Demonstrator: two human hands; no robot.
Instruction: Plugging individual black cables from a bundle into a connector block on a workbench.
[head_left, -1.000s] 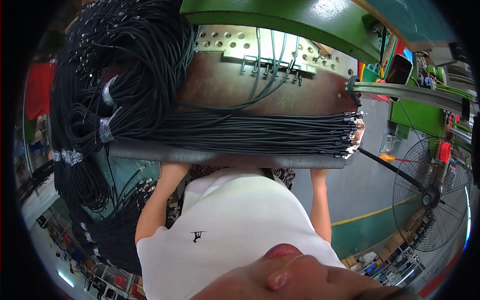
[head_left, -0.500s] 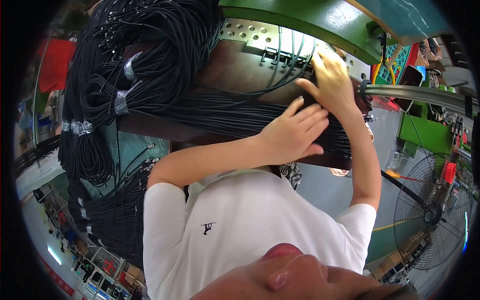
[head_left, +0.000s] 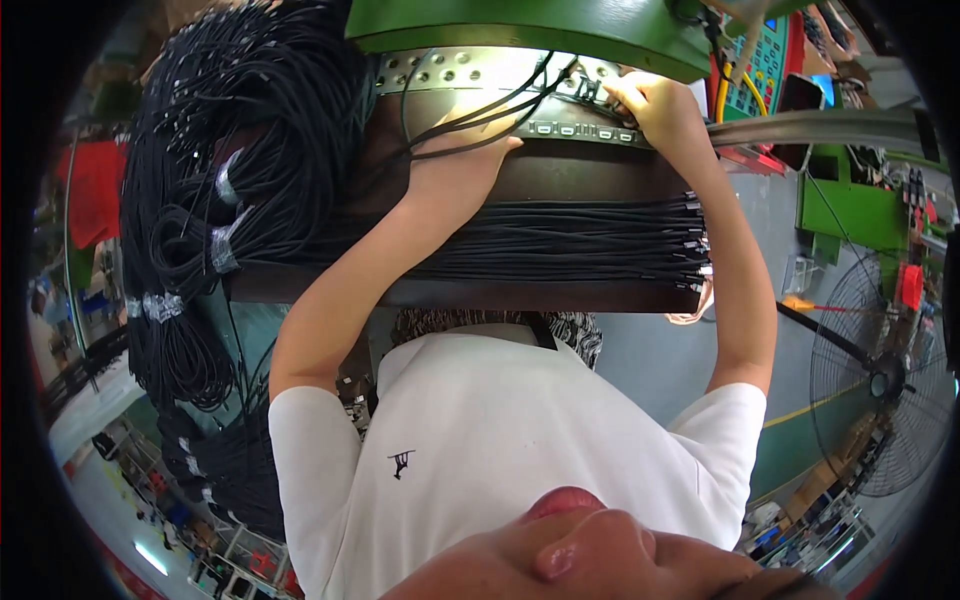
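Observation:
Under the green machine head, my right hand (head_left: 665, 112) is closed, its fingertips pinching at a small black moulded piece (head_left: 588, 90) joined to several black cables. These loose cables (head_left: 475, 128) sweep left from that piece and cross over my left hand (head_left: 455, 175). The left fingers reach into the bright light beneath the cables; glare and cables hide their grip. Below the piece, a metal mould bar (head_left: 585, 131) shows a row of small slots. Nearer me lies a flat row of black cables (head_left: 540, 240), their metal-tipped ends lined up at the right.
A large heap of coiled black cables (head_left: 290, 110), tied with clear wrap, fills the left side. The green machine head (head_left: 530, 25) overhangs the work surface. At right are a curved metal rail (head_left: 810, 130), a control panel (head_left: 768, 60) and a floor fan (head_left: 880, 385).
My left hand has moved from the laid-out cables up and left under the loose ones. The black piece and cables have come up off the mould bar, uncovering its slots, with my right hand.

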